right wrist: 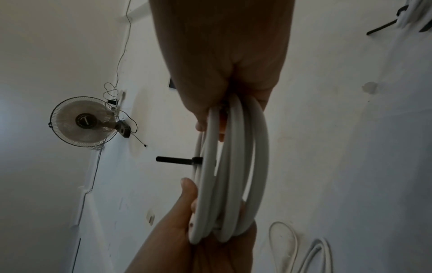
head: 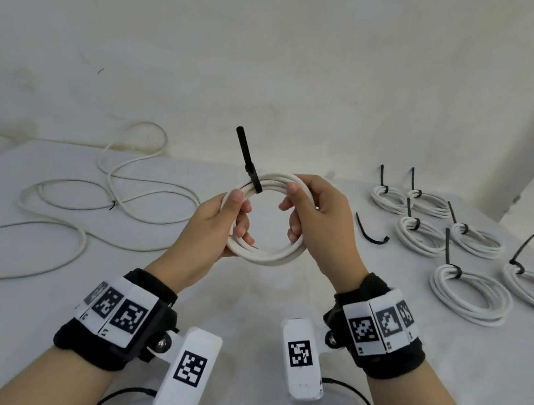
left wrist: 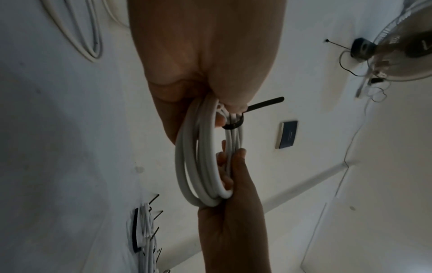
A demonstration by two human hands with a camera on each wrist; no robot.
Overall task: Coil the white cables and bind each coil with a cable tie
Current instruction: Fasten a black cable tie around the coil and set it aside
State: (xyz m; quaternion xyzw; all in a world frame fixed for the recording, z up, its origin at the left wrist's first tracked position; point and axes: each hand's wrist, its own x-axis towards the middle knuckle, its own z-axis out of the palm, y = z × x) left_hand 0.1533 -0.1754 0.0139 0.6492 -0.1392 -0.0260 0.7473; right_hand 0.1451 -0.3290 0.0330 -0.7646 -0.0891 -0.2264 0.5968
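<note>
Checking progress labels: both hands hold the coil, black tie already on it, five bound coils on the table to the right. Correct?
Not quite: the head view shows six bound coils on the table, not five. The rest stands: left hand and right hand hold the coil, with the black tie on it.

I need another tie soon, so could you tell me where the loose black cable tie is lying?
In the head view the loose cable tie lies on the table, right of the right hand and left of the bound coils.

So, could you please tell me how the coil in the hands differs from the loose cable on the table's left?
The held coil is wound into a tight ring; the loose cable sprawls in wide loops. The coil carries a black cable tie; the cable shows none. Both hands hold the coil up; the cable lies flat. Both are white.
</note>
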